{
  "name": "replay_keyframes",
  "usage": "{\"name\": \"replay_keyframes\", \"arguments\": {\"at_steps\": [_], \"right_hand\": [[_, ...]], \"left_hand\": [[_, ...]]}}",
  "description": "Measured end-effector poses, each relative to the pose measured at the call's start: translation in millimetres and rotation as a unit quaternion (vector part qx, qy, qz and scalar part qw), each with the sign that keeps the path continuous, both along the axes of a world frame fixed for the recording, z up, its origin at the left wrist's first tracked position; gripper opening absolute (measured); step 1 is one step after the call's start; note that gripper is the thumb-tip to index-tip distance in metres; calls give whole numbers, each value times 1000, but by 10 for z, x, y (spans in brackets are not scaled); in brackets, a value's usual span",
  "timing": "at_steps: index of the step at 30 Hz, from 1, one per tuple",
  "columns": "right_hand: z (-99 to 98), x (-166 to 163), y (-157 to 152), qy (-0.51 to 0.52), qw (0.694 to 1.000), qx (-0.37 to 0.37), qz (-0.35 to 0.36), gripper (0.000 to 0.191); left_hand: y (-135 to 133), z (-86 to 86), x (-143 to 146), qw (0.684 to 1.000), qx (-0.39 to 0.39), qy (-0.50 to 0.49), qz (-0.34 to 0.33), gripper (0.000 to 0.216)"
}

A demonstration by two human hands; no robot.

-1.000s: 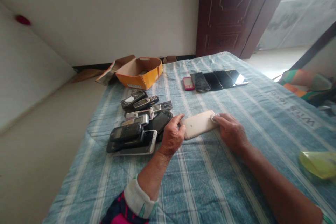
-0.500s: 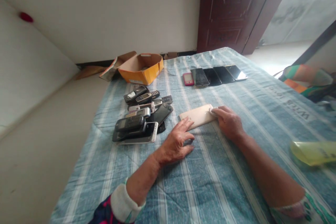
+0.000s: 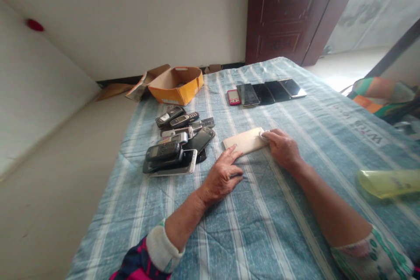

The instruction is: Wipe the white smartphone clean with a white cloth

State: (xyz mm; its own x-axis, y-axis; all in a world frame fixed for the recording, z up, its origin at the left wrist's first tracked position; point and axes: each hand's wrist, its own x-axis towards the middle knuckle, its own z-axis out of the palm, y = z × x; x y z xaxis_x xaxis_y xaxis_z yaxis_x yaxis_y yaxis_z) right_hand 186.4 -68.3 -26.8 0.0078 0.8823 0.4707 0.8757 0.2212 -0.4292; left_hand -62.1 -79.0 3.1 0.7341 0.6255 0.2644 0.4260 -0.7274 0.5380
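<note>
One smooth gold phone [image 3: 247, 141]; left hand [image 3: 220, 179] spread, right hand [image 3: 285, 150] pinching white wad [image 3: 262, 134].

The phone back [image 3: 248, 141] looks smooth, softly glossy

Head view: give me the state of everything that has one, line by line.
Gold phone, flat, back up
White piece, pinched, mostly hidden
Left hand, fingers spread, touching the phone
Right hand, pinching the white piece
Cardboard box, open
Phone pile, heaped, overlapping
Dark phones, laid side by side
Striped cloth, creased
</note>
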Motion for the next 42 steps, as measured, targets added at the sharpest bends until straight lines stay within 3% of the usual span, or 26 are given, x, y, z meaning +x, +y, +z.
{"name": "replay_keyframes", "arguments": {"at_steps": [7,12,17,20,23,27,34,38,42], "right_hand": [[4,7,-1,4,1000,-4,2,30],[-4,16,6,-2,1000,-8,1,31],[7,-7,-8,-6,1000,-14,-1,31],[-8,-15,-19,-5,1000,-19,-1,31],[-41,-12,-21,-2,1000,-12,5,31],[-64,-15,-23,-3,1000,10,6,31],[-70,-20,-36,-2,1000,11,10,30],[-88,-10,-28,3,1000,11,12,29],[-100,-9,-21,0,1000,16,14,30]], "left_hand": [[-35,35,-58,998,-3,-50,37,12],[49,333,-353,989,-9,-64,134,17],[465,718,-910,958,64,-49,275,24],[824,871,-1271,914,149,9,378,25],[1139,965,-1597,864,145,97,473,19],[1369,1007,-1962,831,118,132,527,11],[1373,957,-2346,776,92,152,606,31],[1350,961,-2354,774,100,148,607,21],[1349,988,-2109,797,120,131,577,29]]}}
